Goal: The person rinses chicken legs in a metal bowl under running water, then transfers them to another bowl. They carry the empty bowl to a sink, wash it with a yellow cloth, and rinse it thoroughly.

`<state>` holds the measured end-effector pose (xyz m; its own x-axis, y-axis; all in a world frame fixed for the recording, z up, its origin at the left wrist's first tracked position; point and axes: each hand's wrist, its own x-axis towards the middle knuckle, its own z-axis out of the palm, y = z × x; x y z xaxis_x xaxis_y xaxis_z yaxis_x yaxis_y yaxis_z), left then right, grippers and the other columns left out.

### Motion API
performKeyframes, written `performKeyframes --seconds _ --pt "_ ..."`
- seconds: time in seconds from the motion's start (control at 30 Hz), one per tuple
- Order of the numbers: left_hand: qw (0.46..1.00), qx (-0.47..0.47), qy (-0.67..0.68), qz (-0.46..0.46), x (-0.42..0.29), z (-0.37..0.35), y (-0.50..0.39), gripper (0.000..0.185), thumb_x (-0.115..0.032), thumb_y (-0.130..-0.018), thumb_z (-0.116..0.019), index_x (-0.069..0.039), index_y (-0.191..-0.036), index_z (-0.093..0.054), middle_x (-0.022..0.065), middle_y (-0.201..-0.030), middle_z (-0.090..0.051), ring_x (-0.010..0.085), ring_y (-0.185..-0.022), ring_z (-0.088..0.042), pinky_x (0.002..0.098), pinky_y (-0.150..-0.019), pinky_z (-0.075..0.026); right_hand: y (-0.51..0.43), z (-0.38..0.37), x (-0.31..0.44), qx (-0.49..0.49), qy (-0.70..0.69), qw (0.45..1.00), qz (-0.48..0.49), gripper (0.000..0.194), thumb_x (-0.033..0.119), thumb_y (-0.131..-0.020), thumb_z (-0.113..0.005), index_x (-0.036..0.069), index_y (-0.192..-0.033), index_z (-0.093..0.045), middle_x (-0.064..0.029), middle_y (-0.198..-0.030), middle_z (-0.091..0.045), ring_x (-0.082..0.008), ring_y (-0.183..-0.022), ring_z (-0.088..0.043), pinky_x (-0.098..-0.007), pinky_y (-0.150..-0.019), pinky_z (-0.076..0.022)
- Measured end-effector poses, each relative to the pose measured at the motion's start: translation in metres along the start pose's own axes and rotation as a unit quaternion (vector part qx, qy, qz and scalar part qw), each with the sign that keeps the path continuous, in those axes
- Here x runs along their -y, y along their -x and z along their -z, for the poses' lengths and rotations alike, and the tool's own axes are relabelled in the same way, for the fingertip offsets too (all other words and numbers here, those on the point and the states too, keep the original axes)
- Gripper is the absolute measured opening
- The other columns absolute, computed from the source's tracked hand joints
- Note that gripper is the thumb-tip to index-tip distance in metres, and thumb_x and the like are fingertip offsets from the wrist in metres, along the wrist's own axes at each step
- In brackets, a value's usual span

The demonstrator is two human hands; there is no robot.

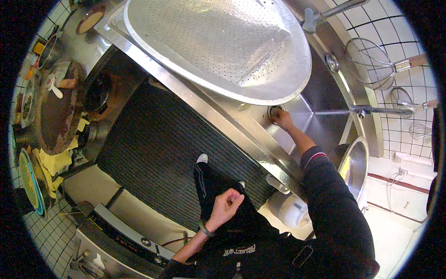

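Note:
My right hand [285, 120] reaches down into the stainless-steel sink [296, 104]. Its fingers pinch a small greyish piece, apparently a drain strainer [275, 111], at the round drain opening; the fingers partly cover it. My left hand [224, 206] hangs in front of my body with its fingers curled in, and no object shows in it. A big perforated metal colander [216, 42] lies just beyond the right hand, over the sink. Near the right forearm, a tap [383, 110] reaches out from the back wall side.
A steel bowl [362, 167] stands by my right sleeve. Wire skimmers [371, 64] and a whisk [420, 130] hang on the tiled wall. A round chopping board [55, 118] with a cleaver is at left. A ribbed black mat [167, 139] covers the floor; a white bucket [289, 209] sits under the sink.

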<state>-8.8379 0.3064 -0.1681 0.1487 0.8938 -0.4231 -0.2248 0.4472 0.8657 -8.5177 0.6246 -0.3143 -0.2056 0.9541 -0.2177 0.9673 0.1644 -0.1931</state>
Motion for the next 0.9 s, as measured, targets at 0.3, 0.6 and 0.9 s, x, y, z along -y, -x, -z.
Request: performKeyframes --seconds 0.3,0.6,0.9 --pt "0.999 0.049 -0.019 -0.001 -0.011 -0.026 0.008 0.02 -0.017 -0.086 -0.065 -0.001 -0.077 -0.057 -0.0017 -0.062 -0.053 0.0031 -0.057 -0.046 0.0209 -0.051 -0.039 -0.009 0.184 0.123 -0.018 0.172 0.984 0.036 0.01 0.012 -0.068 -0.065 0.009 -0.078 -0.066 -0.0155 -0.081 -0.066 -0.0339 -0.075 -0.065 -0.043 -0.063 -0.051" --pt "0.99 0.094 -0.102 -0.019 0.011 -0.089 0.025 0.022 -0.015 -0.088 -0.063 -0.002 -0.074 -0.054 -0.0032 -0.06 -0.052 0.0008 -0.055 -0.043 0.019 -0.048 -0.034 0.209 0.391 0.093 -0.25 0.171 0.937 0.176 0.033 0.005 -0.077 -0.063 0.012 -0.109 -0.064 -0.0102 -0.087 -0.064 -0.0285 -0.076 -0.062 -0.0375 -0.062 -0.0497" --pt "0.961 0.18 -0.202 0.048 0.138 -0.213 0.069 0.024 -0.022 -0.091 -0.06 -0.004 -0.078 -0.053 -0.0015 -0.062 -0.051 0.0049 -0.054 -0.048 0.0215 -0.049 -0.039 0.545 0.419 -0.138 -0.523 0.071 0.849 0.03 0.017 0.003 -0.076 -0.069 0.002 -0.093 -0.064 -0.011 -0.084 -0.066 -0.0244 -0.071 -0.062 -0.0309 -0.062 -0.0498"
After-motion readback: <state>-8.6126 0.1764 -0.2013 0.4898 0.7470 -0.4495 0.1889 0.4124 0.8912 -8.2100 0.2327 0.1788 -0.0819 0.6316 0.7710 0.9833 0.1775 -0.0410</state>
